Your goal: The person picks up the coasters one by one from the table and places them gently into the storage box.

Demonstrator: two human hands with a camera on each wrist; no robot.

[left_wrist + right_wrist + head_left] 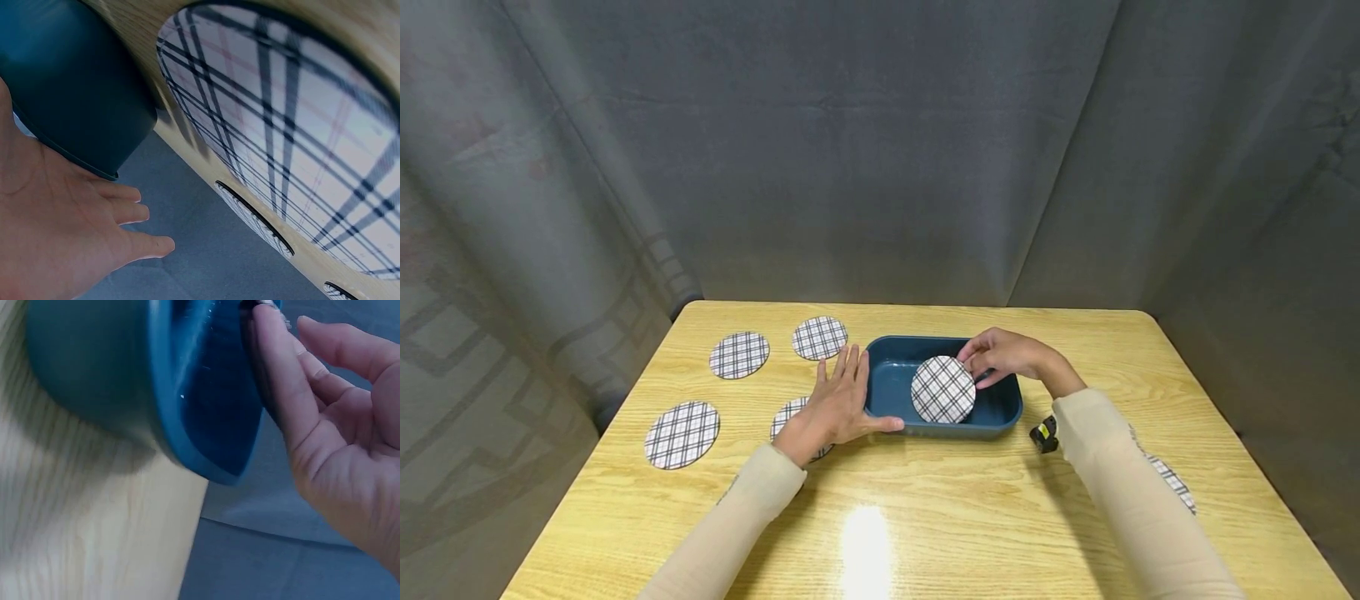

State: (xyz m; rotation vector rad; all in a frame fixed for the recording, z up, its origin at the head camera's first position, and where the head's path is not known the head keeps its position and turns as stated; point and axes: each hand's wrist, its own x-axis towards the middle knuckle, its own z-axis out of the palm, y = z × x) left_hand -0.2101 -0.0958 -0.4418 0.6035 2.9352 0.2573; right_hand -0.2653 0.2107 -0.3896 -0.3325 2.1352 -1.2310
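Observation:
A deep blue rectangular bin stands on the table. My left hand lies along its left end, fingers straight and thumb over the front rim; in the left wrist view the palm is against the bin wall. Over the bin's inside, my right hand pinches a round plaid coaster by its right edge. From the right wrist view the coaster appears edge-on between thumb and fingers. A second plaid coaster is partly hidden under my left wrist.
More plaid coasters lie on the left of the wooden table: one near coaster, one behind it and a far coaster. Another coaster is half covered by my right sleeve. A small black object shows beside my right wrist.

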